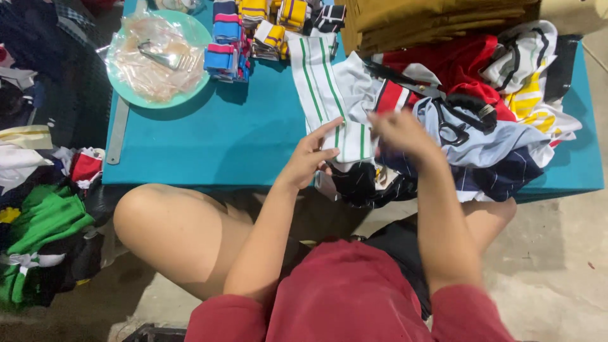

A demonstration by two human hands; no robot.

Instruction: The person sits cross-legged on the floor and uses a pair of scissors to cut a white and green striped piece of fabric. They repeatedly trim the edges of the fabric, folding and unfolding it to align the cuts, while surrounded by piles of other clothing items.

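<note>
Mint plate (120, 82) of bagged pieces (155, 57), left hand (310, 158) fingers pinching striped white cloth (329, 95), right hand (399, 133) blurred, grip unclear

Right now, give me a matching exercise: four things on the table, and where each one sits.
Things:
1. white strip with green stripes
2. black scissors
3. metal ruler
4. round green plate

Places:
A. left edge of the table
B. far left, holding a plastic bag
C. on the cloth heap at right
D. under the hands

Pairs: 1-D, 2-C, 3-A, 4-B
</note>
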